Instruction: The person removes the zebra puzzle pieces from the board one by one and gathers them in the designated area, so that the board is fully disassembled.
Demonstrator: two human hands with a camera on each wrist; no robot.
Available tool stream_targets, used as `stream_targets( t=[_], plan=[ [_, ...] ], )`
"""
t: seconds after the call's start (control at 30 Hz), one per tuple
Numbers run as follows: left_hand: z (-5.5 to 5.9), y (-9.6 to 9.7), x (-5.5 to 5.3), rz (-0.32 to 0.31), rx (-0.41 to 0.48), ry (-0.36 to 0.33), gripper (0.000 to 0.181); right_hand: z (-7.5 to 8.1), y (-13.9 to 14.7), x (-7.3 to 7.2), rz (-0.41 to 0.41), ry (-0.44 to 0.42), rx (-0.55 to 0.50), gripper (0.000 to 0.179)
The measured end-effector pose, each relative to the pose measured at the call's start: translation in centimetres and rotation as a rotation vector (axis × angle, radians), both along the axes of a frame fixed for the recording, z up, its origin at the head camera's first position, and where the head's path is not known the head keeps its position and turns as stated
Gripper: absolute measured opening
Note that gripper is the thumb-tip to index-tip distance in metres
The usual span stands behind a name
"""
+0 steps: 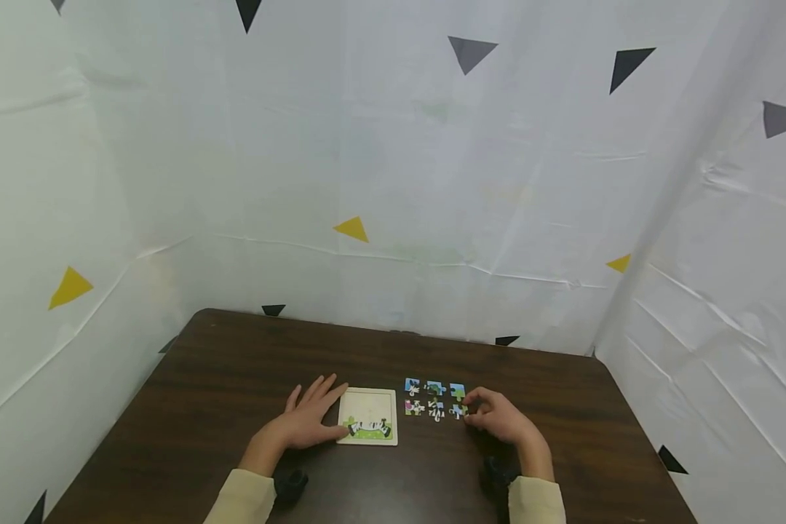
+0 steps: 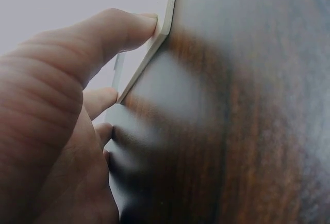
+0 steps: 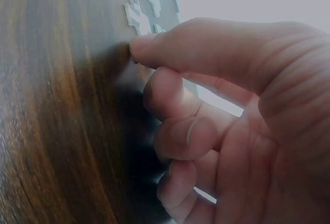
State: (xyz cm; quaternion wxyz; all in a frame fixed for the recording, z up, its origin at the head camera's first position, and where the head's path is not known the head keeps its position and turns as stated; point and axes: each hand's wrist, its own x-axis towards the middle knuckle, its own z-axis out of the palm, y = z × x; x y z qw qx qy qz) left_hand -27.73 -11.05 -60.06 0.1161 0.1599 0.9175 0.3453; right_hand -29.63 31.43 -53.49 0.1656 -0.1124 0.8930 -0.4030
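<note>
A square jigsaw tray (image 1: 367,397) with a pale raised border lies on the table; green and black-and-white pieces fill its lower part. My left hand (image 1: 308,422) rests at its left side, fingers spread straight, the thumb on its lower left corner. In the left wrist view, the thumb (image 2: 131,30) presses the tray's edge. Right of the tray, loose jigsaw pieces (image 1: 435,389) lie in two rows. My right hand (image 1: 498,416) has curled fingers, with thumb and index finger at the lower right jigsaw piece (image 1: 457,412). The hand partly hides that piece.
The dark wooden table (image 1: 393,487) extends around both hands. White cloth (image 1: 399,145) with coloured triangles hangs behind and at the sides of it. Dark wrist devices (image 1: 291,486) sit under both wrists, close to the tabletop.
</note>
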Motion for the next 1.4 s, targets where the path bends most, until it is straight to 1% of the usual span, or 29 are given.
stream_targets(
  t=[0.13,0.27,0.4,0.53,0.7,0.8,0.93,1.07,1.23,1.3,1.4],
  plan=[
    [0.0,0.0,0.0,-0.005,0.002,-0.005,0.096,0.1,0.3,0.2,-0.036,-0.004,-0.019,0.032],
    [-0.2,0.0,-0.2,-0.009,-0.004,-0.005,0.095,0.0,0.6,0.3,-0.068,-0.004,-0.06,0.029],
    [-0.3,0.0,-0.3,-0.01,-0.01,-0.001,0.094,0.1,0.7,0.3,-0.073,-0.002,-0.092,0.024],
    [-0.2,0.2,-0.1,0.004,-0.036,0.007,0.095,0.4,0.0,0.1,-0.055,0.027,-0.098,0.022],
    [-0.5,0.5,-0.1,0.022,-0.073,0.015,0.101,1.0,-2.1,-0.1,0.009,0.071,-0.077,0.019],
    [-0.6,0.6,-0.2,0.024,-0.066,0.024,0.105,1.3,-3.8,-0.3,0.072,0.094,-0.073,0.017],
    [-0.6,0.5,-0.3,0.011,-0.067,0.019,0.113,1.5,-6.8,-0.1,0.161,0.111,-0.053,0.015],
    [-0.3,0.2,-0.1,-0.017,-0.042,0.01,0.118,1.2,-10.3,0.2,0.225,0.108,-0.008,0.013],
    [0.3,0.0,0.2,-0.047,-0.005,0.011,0.12,0.3,-14.3,0.8,0.323,0.085,0.05,0.014],
    [0.2,0.0,0.2,-0.051,-0.017,0.015,0.121,0.0,-15.6,1.1,0.35,0.086,0.073,0.017],
    [0.6,0.0,0.3,-0.05,-0.021,0.012,0.121,-0.3,-17.1,1.4,0.37,0.093,0.094,0.021]
  ],
)
